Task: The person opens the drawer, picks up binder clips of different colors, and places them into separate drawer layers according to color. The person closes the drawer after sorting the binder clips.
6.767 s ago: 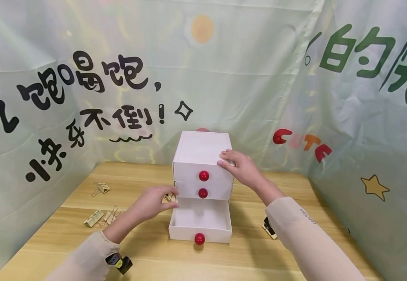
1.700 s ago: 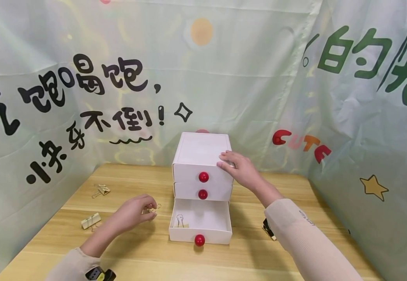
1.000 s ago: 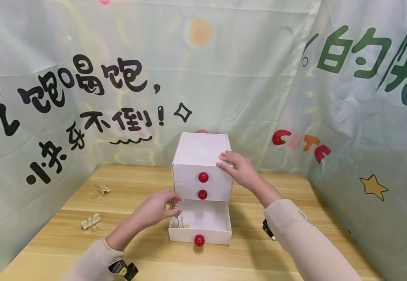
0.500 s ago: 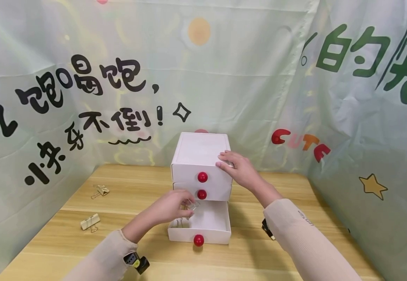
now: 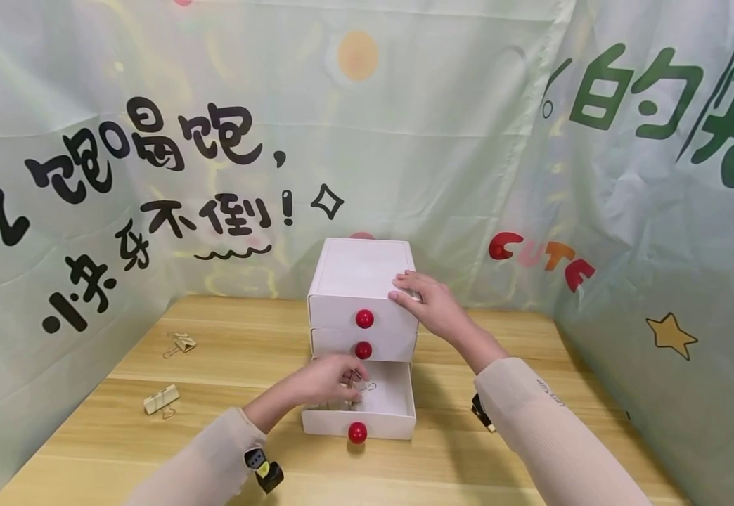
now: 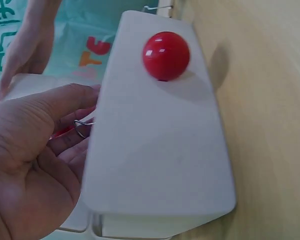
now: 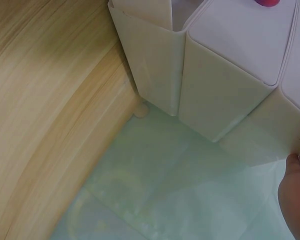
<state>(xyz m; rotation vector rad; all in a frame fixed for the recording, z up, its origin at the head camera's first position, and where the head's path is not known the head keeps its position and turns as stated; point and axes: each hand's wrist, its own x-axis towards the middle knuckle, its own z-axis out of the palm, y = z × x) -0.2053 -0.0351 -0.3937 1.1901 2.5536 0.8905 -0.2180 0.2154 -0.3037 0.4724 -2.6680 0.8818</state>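
Note:
A white desktop drawer unit (image 5: 361, 267) stands on the table, its bottom drawer (image 5: 389, 426) pulled out and the two upper drawers closed. Over that bottom drawer, my left hand (image 5: 325, 379) pinches a binder clip (image 5: 363, 386) between thumb and fingers. In the left wrist view the clip's wire handle (image 6: 83, 125) shows by the fingers, behind the drawer front; its body is hidden. Another clip inside the drawer is mostly covered by this hand. My right hand (image 5: 433, 302) rests on the unit's top right edge; the right wrist view catches only part of the hand (image 7: 296, 192).
Two gold binder clips lie on the table at the left, one farther back (image 5: 182, 343) and one nearer (image 5: 162, 399). A dark object (image 5: 482, 412) shows beside the right sleeve. Printed cloth (image 5: 247, 70) hangs behind the wooden table (image 5: 88, 450).
My left hand has carried a clip from the table left of the unit rightward into the bottom drawer. Earlier, another clip came to lie in the drawer. The right hand has stayed put.

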